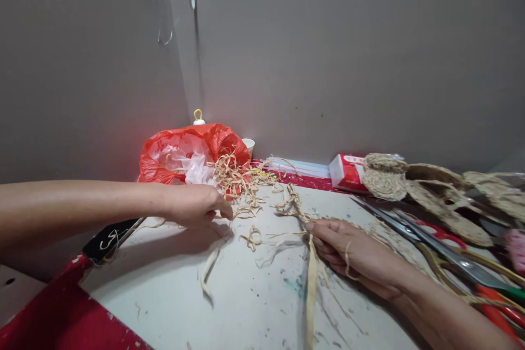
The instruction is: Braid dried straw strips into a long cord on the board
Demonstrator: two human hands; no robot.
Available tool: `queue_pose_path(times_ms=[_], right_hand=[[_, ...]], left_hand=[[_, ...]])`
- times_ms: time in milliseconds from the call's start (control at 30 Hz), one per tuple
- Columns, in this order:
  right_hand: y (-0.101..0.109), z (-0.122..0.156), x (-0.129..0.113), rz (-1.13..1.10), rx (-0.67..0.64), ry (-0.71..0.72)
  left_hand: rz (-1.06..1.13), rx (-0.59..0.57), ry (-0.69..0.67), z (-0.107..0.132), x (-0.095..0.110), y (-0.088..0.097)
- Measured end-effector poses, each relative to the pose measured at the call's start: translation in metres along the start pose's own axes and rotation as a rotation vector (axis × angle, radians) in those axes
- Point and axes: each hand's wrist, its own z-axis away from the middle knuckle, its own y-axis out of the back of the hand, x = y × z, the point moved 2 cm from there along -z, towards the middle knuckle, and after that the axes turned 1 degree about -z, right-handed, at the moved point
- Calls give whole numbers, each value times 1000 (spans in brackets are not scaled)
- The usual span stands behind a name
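Observation:
My left hand [196, 205] reaches in from the left with its fingers curled and pinched on thin straw strands [241, 210] lying on the white tabletop [246, 301]. My right hand [353, 254] lies at centre right, fingers closed round a long pale straw strip [311, 284] that trails toward me. A knotted, braided piece of straw [292, 205] lies just beyond its fingertips. A loose heap of straw scraps [238, 178] sits behind both hands.
A red plastic bag [184, 156] stands at the back by the grey wall, with a white cup [248, 146] behind it. A red-and-white box [346, 172], woven straw discs [385, 180] and large scissors [447, 251] crowd the right side.

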Motion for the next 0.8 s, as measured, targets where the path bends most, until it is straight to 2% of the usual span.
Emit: queue_pose_path(times_ms=[100,167,300,400,500,633,800], right_hand=[[1,-1,2,-8,-5,7],[1,-2,3,-9,-1,0],[2,-3,4,-13,8,-13],[2,-3,4,-14,5,-28],[2,-3,3,-9,12,-22],[1,-2,3,0,-4,-17],[1,-2,2,-12,5,-4]], left_hand=[[-49,65,101,1,-7,-4],[-96,67,179,-1,-13,-12],[-24,66,154,-12,-21,-25],[231,119,60,-19,-21,-19],[480,173,15,-22,-20,0],[737,249,117,-21,-20,17],[1176,219,224,-24,-22,11]])
